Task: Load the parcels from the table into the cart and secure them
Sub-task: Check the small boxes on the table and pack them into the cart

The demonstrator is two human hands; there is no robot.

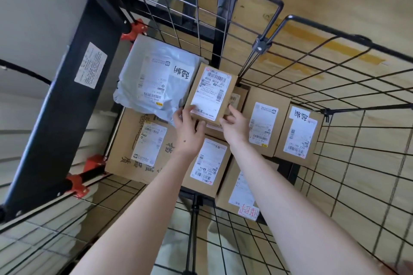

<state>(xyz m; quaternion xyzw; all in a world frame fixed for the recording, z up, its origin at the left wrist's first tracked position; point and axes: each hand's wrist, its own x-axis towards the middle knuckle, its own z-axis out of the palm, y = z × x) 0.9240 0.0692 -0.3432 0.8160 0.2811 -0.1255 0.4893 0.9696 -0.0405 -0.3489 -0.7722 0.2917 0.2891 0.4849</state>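
Observation:
I look down into a black wire cart [348,131] packed with parcels. Both hands reach in and hold a small cardboard box with a white label [212,89] near the cart's far side. My left hand [187,127] grips its near left corner, fingers curled on the top edge. My right hand [234,123] holds the near right edge. The box rests on top of other parcels, beside a grey plastic mailer bag [154,78]. A large brown carton [138,145] lies at the left, and smaller labelled boxes [263,123] [299,134] sit at the right.
Two more labelled boxes [207,163] [241,192] lie under my forearms. The cart's black panel with red brackets [64,100] stands at the left. Wire mesh walls rise on every side. Wooden flooring [335,6] shows beyond the cart.

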